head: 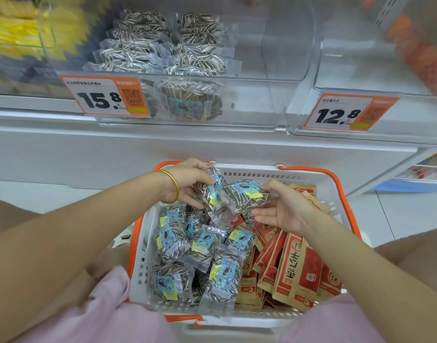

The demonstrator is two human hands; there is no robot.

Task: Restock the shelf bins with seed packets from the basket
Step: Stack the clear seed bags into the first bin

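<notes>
1. Clear film and striped seeds dominate the head view: a white slotted plastic basket with orange handles (262, 173) sits between the person's knees, below a white shelf.
2. The left hand (187, 184), ringed by a gold bangle (173, 187), curls its thumb and fingers round the left-hand packet (211, 191), a clear film pouch of striped seeds with a blue label, held tilted above the basket's far end.
3. The right hand (284, 206), palm up, pinches the right-hand packet (249, 196), a matching pouch, between thumb and fingers; the two pouches touch at their inner ends.
4. More blue-labelled pouches (200, 248) lie heaped in the basket's left half, and red-and-kraft paper packets (294, 268) are stacked in its right half.
5. Above, the clear plastic shelf bin (262, 78), tagged by the orange-edged 15.8 price card (103, 97), holds like pouches on its left side only; the neighbouring clear bin with the 12.8 card (346, 112) looks unfilled, though blur hides part of it.
6. Handling, as a judgement: the pouches look light, lumpy and slick, with loose seeds shifting inside. Gripping across the filled middle should hold better than taking the thin sealed edge.
</notes>
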